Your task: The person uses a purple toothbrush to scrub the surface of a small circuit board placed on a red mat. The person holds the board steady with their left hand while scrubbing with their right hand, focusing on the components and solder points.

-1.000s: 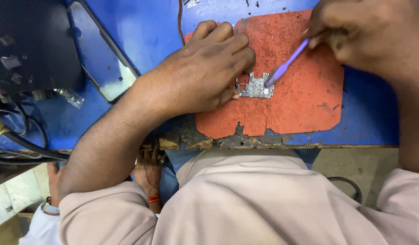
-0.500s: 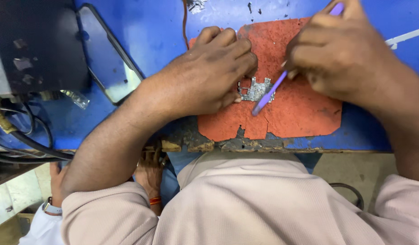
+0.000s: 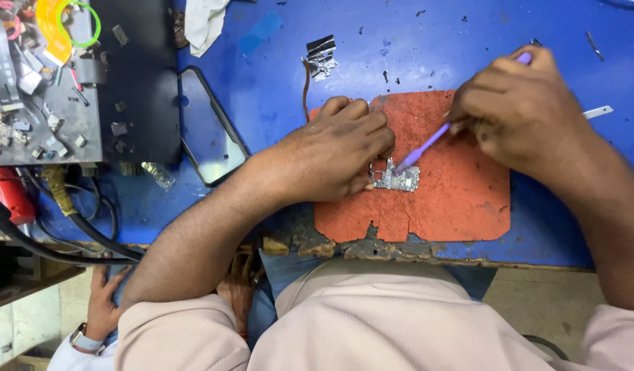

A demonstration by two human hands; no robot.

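Pinning a small circuit board [image 3: 397, 178], half hidden under curled left hand [image 3: 334, 154] fingers, to the red mat [image 3: 454, 199]; right hand [image 3: 519, 110] fingers closed around a purple tool [image 3: 423, 148].

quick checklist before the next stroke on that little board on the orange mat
1. Small circuit board lies flat on the orange mat: ok.
2. Left hand pins the board at its left edge: ok.
3. Right hand grips the purple tool: ok.
4. Tool tip meets the board's upper edge: ok, though actual contact is hard to tell.
5. Mat sits firm on the blue bench: cannot tell; its front edge is ragged and reaches the worn bench edge.
6. Phone lying to the left is apart from both hands: ok.
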